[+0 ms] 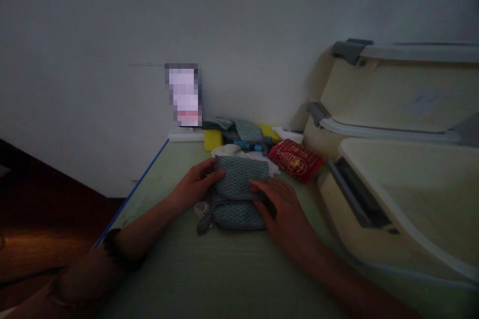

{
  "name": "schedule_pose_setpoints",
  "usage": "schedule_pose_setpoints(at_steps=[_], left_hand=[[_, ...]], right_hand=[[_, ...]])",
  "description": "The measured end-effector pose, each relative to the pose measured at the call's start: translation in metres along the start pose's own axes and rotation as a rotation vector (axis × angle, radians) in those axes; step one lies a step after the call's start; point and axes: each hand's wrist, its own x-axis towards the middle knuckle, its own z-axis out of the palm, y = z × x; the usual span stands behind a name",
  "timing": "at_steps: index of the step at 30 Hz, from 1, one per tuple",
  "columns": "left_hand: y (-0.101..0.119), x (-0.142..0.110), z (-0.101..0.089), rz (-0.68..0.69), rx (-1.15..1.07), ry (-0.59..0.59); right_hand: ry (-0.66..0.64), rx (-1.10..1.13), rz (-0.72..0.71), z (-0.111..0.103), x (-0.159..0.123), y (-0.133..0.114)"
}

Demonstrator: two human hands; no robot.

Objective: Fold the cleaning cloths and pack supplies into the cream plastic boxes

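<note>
A grey-green textured cloth with black-and-white checked edging lies folded on the table, its upper flap above a lower fold. My left hand pinches the upper left edge, thumb on top and fingers partly hidden behind it. On the right side of the cloth rests my right hand, index finger on the flap and thumb apart near the fold line. A hanging loop sticks out at the lower left corner. Beside it, a small clear round item is partly covered.
Behind the cloth lie another grey-green cloth, a yellow block, a white crumpled item and a red packet. A pixelated phone-like screen stands by the wall. On the right is a cream storage box with raised lid.
</note>
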Motion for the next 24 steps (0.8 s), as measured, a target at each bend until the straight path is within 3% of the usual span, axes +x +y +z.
schedule_pose_setpoints(at_steps=[5, 10, 15, 19, 21, 24], left_hand=[[0.004, -0.001, 0.002, -0.020, 0.022, 0.023], [0.002, -0.001, 0.002, -0.093, -0.047, 0.083], [-0.001, 0.000, 0.000, -0.184, -0.157, 0.104], [0.002, 0.001, -0.001, -0.182, -0.206, 0.124], [0.003, 0.001, -0.001, -0.170, -0.239, 0.120], [0.003, 0.002, -0.002, -0.169, -0.276, 0.124]], right_hand=[[0.024, 0.097, 0.055, -0.003, 0.005, 0.000], [0.164, 0.308, 0.103, -0.009, 0.004, -0.009], [0.215, 0.293, 0.047, -0.013, 0.001, -0.014], [0.256, 0.332, 0.087, -0.016, 0.001, -0.014], [0.249, 0.370, 0.066, -0.017, 0.000, -0.014], [0.131, 0.345, -0.005, -0.019, -0.001, -0.013]])
